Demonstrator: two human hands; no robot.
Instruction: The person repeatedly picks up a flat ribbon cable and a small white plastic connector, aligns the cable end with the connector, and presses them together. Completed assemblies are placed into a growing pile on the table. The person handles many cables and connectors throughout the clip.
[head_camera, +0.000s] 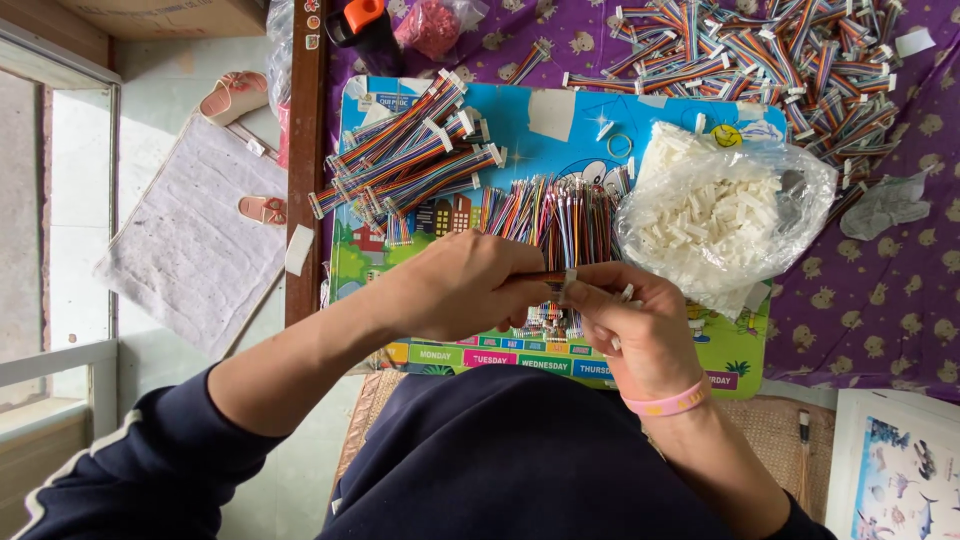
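**Inspector:** What is the left hand (455, 285) doing?

**Assistant:** It is curling closed over the near end of a multicoloured ribbon cable (540, 277), its grip pinching that cable between thumb and fingers. The cable is lying level between the two hands, above the lower edge of the blue picture board (560, 125).

**Inspector:** And the right hand (640, 330)?

**Assistant:** It is meeting the left at the cable's tip. Its grip is narrow, the fingertips closing on a small white connector (570, 282) that is sitting at the cable's end. Whether the connector is fully seated I cannot tell. A pink wristband (668, 403) is circling the right wrist.

**Inspector:** What is lying about the hands?

**Assistant:** Just beyond the fingers, a fan of loose cables (560, 215) is spreading across the board. To the left of it, a stack of finished cables (405, 155) with white ends is lying at a slant. Just beside the right hand, a clear plastic bag (720, 215) of white connectors is sagging open on the board's right edge.

**Inspector:** And further off?

**Assistant:** A large heap of cables (770, 60) is covering the purple patterned cloth (880, 300) at the far right, well apart from the hands. A dark bottle with an orange cap (362, 25) is standing at the board's far corner. Off the left edge, a grey mat (190, 240) and pink sandals (232, 95) are lying on the floor.
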